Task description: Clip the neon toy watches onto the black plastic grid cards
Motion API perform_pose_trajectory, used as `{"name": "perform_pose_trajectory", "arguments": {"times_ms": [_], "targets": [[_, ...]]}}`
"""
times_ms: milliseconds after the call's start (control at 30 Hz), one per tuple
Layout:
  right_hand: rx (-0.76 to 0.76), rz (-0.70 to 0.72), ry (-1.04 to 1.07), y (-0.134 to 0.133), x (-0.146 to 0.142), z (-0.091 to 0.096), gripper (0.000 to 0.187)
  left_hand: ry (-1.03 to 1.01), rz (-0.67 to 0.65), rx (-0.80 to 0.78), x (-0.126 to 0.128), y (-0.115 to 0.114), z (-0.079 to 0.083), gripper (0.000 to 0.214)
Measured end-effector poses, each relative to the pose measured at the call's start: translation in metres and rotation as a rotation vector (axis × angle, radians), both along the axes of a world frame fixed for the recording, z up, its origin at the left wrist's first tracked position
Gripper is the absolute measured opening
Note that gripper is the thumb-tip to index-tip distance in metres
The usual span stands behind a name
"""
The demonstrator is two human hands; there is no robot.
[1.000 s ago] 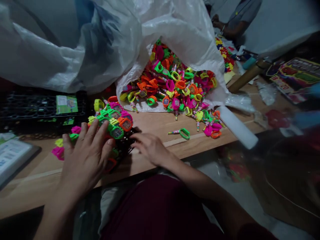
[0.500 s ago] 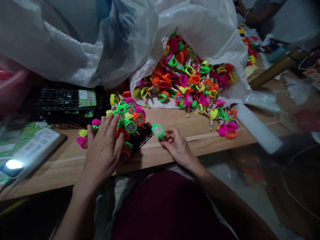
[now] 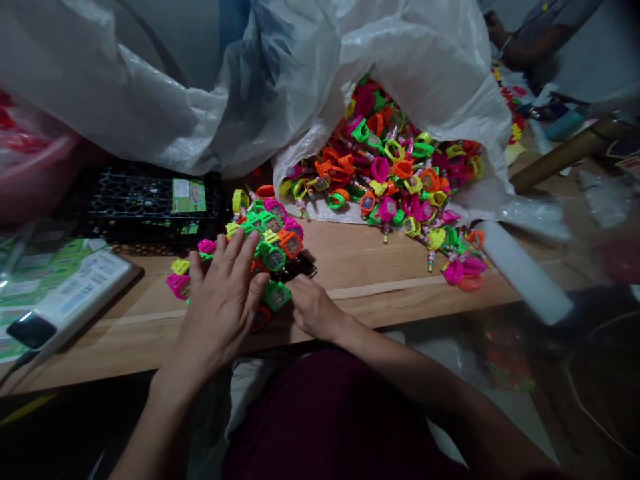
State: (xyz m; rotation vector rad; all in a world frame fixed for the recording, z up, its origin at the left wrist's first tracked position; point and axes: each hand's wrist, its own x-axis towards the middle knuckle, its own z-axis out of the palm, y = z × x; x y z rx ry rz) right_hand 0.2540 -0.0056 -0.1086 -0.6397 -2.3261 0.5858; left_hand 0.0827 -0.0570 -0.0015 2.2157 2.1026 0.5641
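Note:
My left hand (image 3: pixel 220 287) lies with fingers stretched out over a cluster of toy watches (image 3: pixel 273 213) in pink, green, yellow and orange. Part of the cluster is hidden under the palm. Beneath the watches, a corner of a black plastic tray (image 3: pixel 304 265) shows. My right hand (image 3: pixel 316 308) has its fingers curled at the right side of the cluster, closed on a green toy watch (image 3: pixel 277 295). The fingertips are partly hidden.
A white woven sack (image 3: pixel 440 80) spills a heap of toy watches (image 3: pixel 390 173) onto the table. Stacked black trays (image 3: pixel 130 200) stand at left, near a white power bank-like device (image 3: pixel 75 300). A white block (image 3: pixel 525 273) lies at right. Another person's arm (image 3: pixel 540 43) shows at upper right.
My right hand has moved left with the green toy watch, bringing it from above the bare table to the cluster. My left hand stays over the watches. The whole view has shifted slightly.

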Motion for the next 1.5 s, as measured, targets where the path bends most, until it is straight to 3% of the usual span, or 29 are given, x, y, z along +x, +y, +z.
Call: {"name": "perform_pose_trajectory", "arguments": {"times_ms": [133,233,267,333,433,533,600,733,833,933,1033,1200,1367,1500], "targets": [[0.020,0.051,-0.072,0.003,-0.005,0.006,0.032,0.122,0.001,0.019,0.001,0.003,-0.002,0.068],[-0.027,0.029,0.002,0.026,0.021,0.024,0.017,0.154,-0.008,0.052,0.000,0.005,-0.005,0.065],[-0.042,-0.074,0.044,0.037,0.037,0.033,0.012,0.155,-0.011,0.068,0.000,0.005,-0.007,0.065],[-0.047,-0.430,0.095,0.061,0.075,0.051,0.006,0.148,-0.015,0.099,-0.002,0.007,-0.010,0.066],[-0.018,-0.949,-0.054,0.094,0.126,0.069,0.012,0.133,-0.020,0.151,-0.005,0.010,-0.016,0.065],[-0.058,-1.109,-0.312,0.111,0.148,0.065,0.026,0.137,-0.055,0.161,-0.009,0.013,-0.019,0.063],[-0.073,-1.081,-0.347,0.111,0.149,0.054,0.029,0.147,-0.080,0.133,-0.011,0.013,-0.019,0.063],[-0.125,-0.996,-0.166,0.090,0.148,0.035,0.029,0.152,-0.071,0.111,-0.014,0.008,-0.017,0.063],[-0.122,-0.928,-0.038,0.071,0.153,0.036,0.028,0.126,-0.099,0.070,-0.015,0.007,-0.012,0.061],[-0.100,-0.784,0.078,0.055,0.147,0.044,0.020,0.087,-0.028,0.031,-0.010,0.009,-0.005,0.063],[-0.171,-0.623,0.164,0.041,0.121,0.050,0.015,0.078,0.031,0.011,-0.003,0.012,0.001,0.064],[-0.531,-0.304,0.269,0.019,0.060,0.042,0.014,0.091,-0.001,-0.027,-0.003,0.007,0.001,0.064],[-0.655,-0.277,0.315,0.013,0.031,0.033,0.041,0.098,-0.035,-0.026,-0.010,0.004,0.000,0.067],[-0.717,-0.127,0.371,0.012,0.029,0.030,0.031,0.084,-0.080,-0.018,-0.012,0.003,-0.001,0.069]]}}
